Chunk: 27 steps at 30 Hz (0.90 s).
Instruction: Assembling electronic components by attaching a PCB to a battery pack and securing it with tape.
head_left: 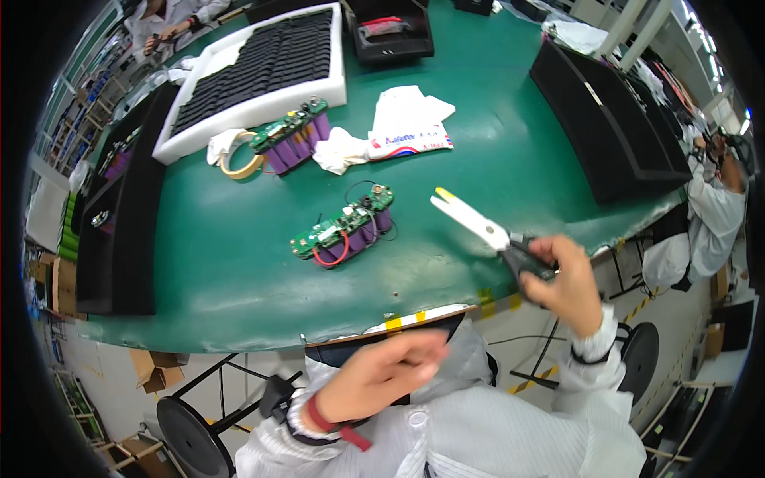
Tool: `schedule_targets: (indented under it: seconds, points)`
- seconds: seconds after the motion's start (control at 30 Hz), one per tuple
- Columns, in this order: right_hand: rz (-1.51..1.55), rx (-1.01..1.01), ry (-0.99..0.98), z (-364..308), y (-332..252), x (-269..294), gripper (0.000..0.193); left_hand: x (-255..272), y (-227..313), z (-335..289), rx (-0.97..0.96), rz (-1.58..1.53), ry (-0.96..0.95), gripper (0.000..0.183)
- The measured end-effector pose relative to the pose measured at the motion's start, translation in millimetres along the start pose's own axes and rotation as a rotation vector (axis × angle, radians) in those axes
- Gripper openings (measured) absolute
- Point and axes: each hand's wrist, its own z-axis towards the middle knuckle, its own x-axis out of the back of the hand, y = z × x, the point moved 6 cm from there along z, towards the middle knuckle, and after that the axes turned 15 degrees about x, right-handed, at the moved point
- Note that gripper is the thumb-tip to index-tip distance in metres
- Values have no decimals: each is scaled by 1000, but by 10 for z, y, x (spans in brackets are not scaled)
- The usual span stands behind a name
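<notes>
My right hand (570, 287) grips a pair of scissors (478, 225) by the black handles, over the front right of the green table. Their pale blades point toward the far left, and a bit of yellow shows at the tip. My left hand (382, 373) is in front of the table edge, close to my body, fingers stretched out and slightly blurred, with nothing visible in it. Nearest to the scissors on the table lies a battery pack (351, 226) of purple cells with a green circuit board and a red wire. A second purple battery pack (293, 142) stands farther back.
A roll of tape (243, 163), crumpled white tissue (341, 151) and a tissue packet (410, 142) lie behind the packs. A white foam tray (339, 86) holds black pieces. Black boxes (135, 207) flank the table. Other people (717, 191) sit nearby.
</notes>
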Motion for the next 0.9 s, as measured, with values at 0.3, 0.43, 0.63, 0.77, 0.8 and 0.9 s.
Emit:
schedule_targets:
  seconds: [0.3,0.43,0.63,0.77,0.8,0.9]
  points:
    - [440,-71,-19,-565,-829,-465,32,-37,71,376,-168,15,413,34]
    - [442,106,168,-221,-654,-270,16,-43,42,221,-134,118,309,29]
    - [603,104,228,271,-733,-246,19,-136,-42,52,-104,184,371,25]
    - [629,167,98,382,-765,-348,16,-164,-71,13,-85,262,383,22]
    - [680,169,74,394,-770,-367,14,-171,-68,11,-89,274,387,22]
    - [611,199,65,403,-780,-379,10,-172,-42,4,-94,303,402,22]
